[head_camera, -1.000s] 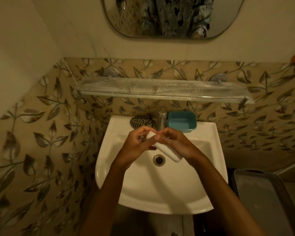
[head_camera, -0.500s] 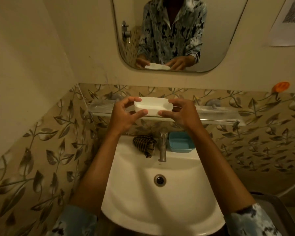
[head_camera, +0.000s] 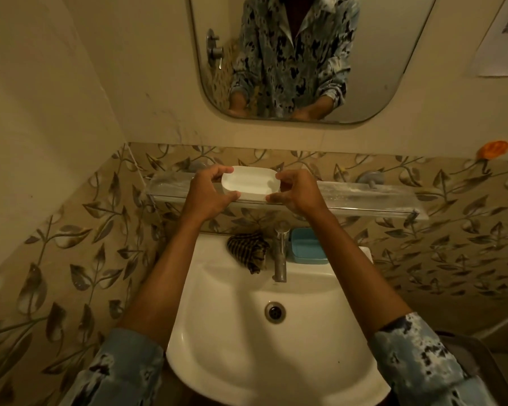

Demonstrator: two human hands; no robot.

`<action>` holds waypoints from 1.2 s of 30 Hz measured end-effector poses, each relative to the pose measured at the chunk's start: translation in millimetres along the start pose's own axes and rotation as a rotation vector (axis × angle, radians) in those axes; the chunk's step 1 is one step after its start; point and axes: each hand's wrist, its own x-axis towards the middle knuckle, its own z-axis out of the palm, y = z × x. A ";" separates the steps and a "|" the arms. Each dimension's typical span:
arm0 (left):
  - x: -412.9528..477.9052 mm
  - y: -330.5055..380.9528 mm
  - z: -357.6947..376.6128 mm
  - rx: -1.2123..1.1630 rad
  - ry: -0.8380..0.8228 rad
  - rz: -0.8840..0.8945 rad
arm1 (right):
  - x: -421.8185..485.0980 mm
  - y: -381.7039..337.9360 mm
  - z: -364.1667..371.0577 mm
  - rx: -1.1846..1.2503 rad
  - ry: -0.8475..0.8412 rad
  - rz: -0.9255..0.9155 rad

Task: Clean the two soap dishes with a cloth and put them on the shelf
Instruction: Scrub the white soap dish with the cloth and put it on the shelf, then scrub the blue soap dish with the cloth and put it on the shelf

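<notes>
Lowered slightly since half a second ago, the white soap dish [head_camera: 249, 184] sits on the shelf [head_camera: 364, 194], pinched endwise between both hands [head_camera: 210, 193] [head_camera: 296, 191] (light, rigid, likely slippery plastic).

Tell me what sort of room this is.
Most likely a small home bathroom: a white washbasin with a metal tap, a wall mirror above it, and leaf-patterned tiles behind a glass shelf.

A pale blue shirt with dark blotchy print is worn – sleeves [head_camera: 423, 358] rolled up past the forearms, both hands bare, collar left open.
</notes>
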 end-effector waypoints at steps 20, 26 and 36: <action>-35.0 -5.2 5.1 0.108 0.199 0.088 | -56.7 44.4 -2.9 0.026 0.503 -0.434; -115.0 -73.8 39.5 0.106 0.349 -0.006 | -83.9 182.8 11.4 -0.223 0.298 -0.031; -81.8 -147.1 116.6 0.522 -0.417 -0.228 | -54.5 241.2 -6.6 -0.874 -0.180 -0.159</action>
